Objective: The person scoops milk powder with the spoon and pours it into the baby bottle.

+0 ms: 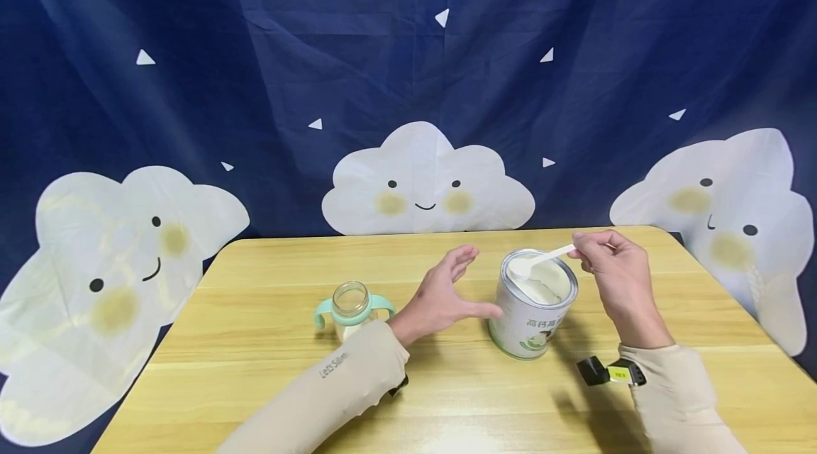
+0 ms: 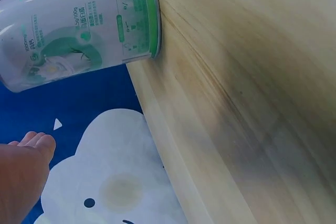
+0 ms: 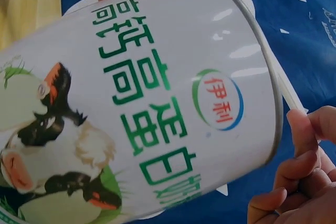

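Note:
A white milk powder can (image 1: 526, 326) with green lettering and a cow picture stands upright on the table, its top uncovered and pale powder (image 1: 549, 287) showing inside. My right hand (image 1: 619, 277) pinches the handle of a white scoop (image 1: 554, 253); the scoop's bowl lies over the powder, within the can's rim. On the can's other side is my left hand (image 1: 443, 301), fingers spread and thumb tip right at the can wall. From the left wrist, part of that hand (image 2: 23, 177) appears beside the can (image 2: 79, 30). The right wrist view shows curled fingers (image 3: 302, 140) at the scoop handle (image 3: 286, 85).
A clear bottle (image 1: 351, 299) with mint-green side handles stands left of the can, partly behind my left forearm, with something whitish in its lower part. The wooden table (image 1: 255, 369) ends at a dark blue curtain (image 1: 357, 50) printed with white clouds.

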Demonstrator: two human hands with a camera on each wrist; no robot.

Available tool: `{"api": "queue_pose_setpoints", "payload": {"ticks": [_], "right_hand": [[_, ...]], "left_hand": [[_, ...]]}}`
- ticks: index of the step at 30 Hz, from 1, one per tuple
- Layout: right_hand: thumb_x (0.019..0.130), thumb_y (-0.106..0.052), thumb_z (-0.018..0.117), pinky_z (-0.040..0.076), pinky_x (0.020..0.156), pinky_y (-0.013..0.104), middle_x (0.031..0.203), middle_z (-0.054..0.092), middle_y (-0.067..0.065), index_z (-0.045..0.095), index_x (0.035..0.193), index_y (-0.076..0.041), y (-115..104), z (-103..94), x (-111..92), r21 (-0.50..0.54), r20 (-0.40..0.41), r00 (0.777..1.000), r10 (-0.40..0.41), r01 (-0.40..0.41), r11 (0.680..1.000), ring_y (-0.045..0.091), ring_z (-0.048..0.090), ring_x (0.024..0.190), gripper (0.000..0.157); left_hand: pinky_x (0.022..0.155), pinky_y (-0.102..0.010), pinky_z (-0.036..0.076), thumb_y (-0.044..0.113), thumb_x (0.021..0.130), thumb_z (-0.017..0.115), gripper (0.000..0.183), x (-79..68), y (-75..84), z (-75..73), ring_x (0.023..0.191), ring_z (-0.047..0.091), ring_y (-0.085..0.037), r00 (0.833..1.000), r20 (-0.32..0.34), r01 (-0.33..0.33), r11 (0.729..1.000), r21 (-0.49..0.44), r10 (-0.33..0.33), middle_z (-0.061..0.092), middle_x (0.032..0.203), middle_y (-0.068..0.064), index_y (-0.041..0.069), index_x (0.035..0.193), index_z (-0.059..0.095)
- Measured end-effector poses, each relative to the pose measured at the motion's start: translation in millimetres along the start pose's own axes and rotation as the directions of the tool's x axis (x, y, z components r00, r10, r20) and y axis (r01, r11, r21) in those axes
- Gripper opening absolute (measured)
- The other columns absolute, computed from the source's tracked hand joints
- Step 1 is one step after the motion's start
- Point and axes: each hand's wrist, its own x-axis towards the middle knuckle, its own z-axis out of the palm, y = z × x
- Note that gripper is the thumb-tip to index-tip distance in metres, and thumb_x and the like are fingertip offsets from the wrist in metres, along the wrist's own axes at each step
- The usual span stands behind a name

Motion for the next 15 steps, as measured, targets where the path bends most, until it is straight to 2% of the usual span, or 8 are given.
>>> {"api": "queue_pose_setpoints", "payload": {"ticks": [11,15], "right_hand": [[0.093,-0.002,0.067,0.043,0.058,0.017,0.059,0.066,-0.005,0.064,0.075,-0.011,2.0,9.7,-2.4,0.04,-0.001,1.0,-0.013,0.013,0.999,0.004,0.056,0.054,0.02],[0.093,-0.001,0.067,0.043,0.057,0.017,0.058,0.065,-0.005,0.063,0.074,-0.01,2.3,11.9,-3.6,0.048,-0.009,1.0,-0.023,0.023,0.999,0.004,0.055,0.053,0.021]], "left_hand": [[0.114,-0.03,0.033,0.023,0.07,0.094,0.102,-4.7,-8.3,-6.6,0.141,0.039,-0.02,1.0,-0.01,0.012,1.0,-0.007,-0.012,0.041,0.155,-0.003,0.01,0.152,0.035],[0.115,-0.031,0.032,0.02,0.071,0.093,0.101,-6.5,-10.7,-10.0,0.142,0.038,-0.021,1.0,-0.013,0.005,1.0,-0.022,-0.006,0.04,0.155,-0.007,0.009,0.152,0.034]]}}
